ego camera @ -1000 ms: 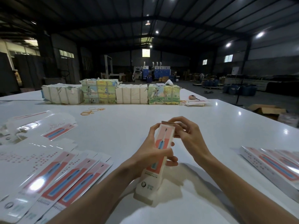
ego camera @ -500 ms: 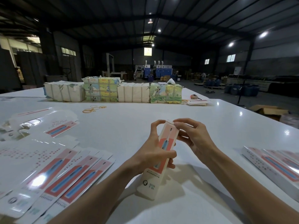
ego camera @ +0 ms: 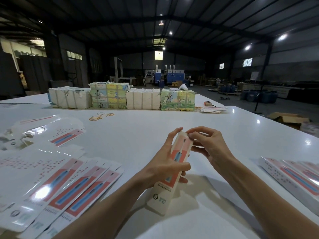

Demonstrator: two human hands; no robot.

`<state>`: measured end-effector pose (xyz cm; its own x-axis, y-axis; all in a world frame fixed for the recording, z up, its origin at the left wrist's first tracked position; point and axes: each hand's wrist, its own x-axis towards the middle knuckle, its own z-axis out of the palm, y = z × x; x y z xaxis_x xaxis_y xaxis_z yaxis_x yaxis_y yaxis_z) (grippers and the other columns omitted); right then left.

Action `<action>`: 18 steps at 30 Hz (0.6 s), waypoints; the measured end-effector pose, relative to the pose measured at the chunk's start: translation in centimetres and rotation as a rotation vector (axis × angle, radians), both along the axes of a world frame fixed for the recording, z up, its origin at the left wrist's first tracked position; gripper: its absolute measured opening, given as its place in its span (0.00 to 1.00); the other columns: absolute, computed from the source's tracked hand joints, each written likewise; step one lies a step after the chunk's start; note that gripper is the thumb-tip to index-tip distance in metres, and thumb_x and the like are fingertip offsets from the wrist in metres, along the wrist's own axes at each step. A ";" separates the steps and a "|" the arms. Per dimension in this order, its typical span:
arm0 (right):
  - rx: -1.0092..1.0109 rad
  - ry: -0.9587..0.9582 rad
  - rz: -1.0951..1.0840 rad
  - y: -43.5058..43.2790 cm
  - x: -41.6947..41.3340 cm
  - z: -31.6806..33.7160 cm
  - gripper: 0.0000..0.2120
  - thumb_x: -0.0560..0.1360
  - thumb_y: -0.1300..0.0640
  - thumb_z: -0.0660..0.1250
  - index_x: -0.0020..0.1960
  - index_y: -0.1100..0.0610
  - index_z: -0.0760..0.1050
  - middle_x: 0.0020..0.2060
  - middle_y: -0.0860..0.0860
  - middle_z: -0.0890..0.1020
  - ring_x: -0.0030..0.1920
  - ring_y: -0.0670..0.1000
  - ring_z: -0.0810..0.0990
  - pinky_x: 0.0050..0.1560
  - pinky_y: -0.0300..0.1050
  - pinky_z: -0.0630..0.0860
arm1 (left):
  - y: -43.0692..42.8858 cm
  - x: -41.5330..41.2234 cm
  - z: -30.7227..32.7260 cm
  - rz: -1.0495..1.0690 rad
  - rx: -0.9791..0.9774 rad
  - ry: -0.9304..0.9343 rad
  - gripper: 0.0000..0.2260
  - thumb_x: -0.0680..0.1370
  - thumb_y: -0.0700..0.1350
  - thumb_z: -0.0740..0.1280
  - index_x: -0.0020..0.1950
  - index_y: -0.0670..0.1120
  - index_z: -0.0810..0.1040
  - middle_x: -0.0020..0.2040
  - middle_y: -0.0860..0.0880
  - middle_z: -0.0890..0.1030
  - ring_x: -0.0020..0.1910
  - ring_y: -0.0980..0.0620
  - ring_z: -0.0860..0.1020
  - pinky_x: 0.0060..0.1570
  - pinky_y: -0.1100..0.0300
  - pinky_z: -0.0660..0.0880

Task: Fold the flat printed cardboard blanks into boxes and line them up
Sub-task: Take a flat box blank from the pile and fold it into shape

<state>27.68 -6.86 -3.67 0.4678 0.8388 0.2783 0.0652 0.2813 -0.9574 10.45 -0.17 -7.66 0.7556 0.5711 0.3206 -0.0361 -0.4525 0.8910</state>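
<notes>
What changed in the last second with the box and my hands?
The box tipped slightly rightward at its top; its bottom end stayed on the table. The right hand went from covering the top end to pinching its edge. The left hand still grips the middle. The flat blanks and finished boxes are unmoved.

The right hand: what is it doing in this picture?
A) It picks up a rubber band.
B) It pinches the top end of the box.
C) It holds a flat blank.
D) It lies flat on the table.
B: the right hand has its fingers curled onto the top end of the box, while the left hand grips the box around its middle.
</notes>
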 end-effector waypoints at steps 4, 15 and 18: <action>0.007 -0.071 0.024 -0.1 -0.1 -0.1 0.12 0.83 0.64 0.65 0.49 0.60 0.87 0.45 0.56 0.87 0.50 0.56 0.88 0.46 0.47 0.85 | 0.1 0.2 0.1 0.043 -0.032 0.022 0.44 0.71 0.47 0.79 0.71 0.76 0.55 0.60 0.49 0.76 0.46 0.50 0.87 0.40 0.55 0.85; 0.035 -0.130 0.020 0.2 -1.1 -1.3 0.07 0.81 0.61 0.70 0.55 0.57 0.86 0.49 0.51 0.89 0.51 0.55 0.89 0.53 0.50 0.86 | 0.1 -0.2 0.2 0.083 -0.121 -0.002 0.43 0.72 0.41 0.78 0.71 0.74 0.56 0.58 0.45 0.76 0.43 0.48 0.87 0.40 0.54 0.85; 0.064 -0.049 0.047 0.1 -1.2 -1.7 0.08 0.80 0.62 0.70 0.57 0.58 0.86 0.51 0.52 0.89 0.53 0.56 0.88 0.54 0.50 0.86 | 0.0 0.0 0.2 0.122 -0.078 0.006 0.42 0.73 0.44 0.79 0.71 0.73 0.56 0.58 0.48 0.76 0.45 0.48 0.87 0.41 0.55 0.85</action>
<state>26.45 -6.75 -5.33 0.4127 0.8396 0.3531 0.0962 0.3453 -0.9335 10.47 -0.17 -7.48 0.6807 0.6821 0.2672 0.0208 -0.3825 0.9237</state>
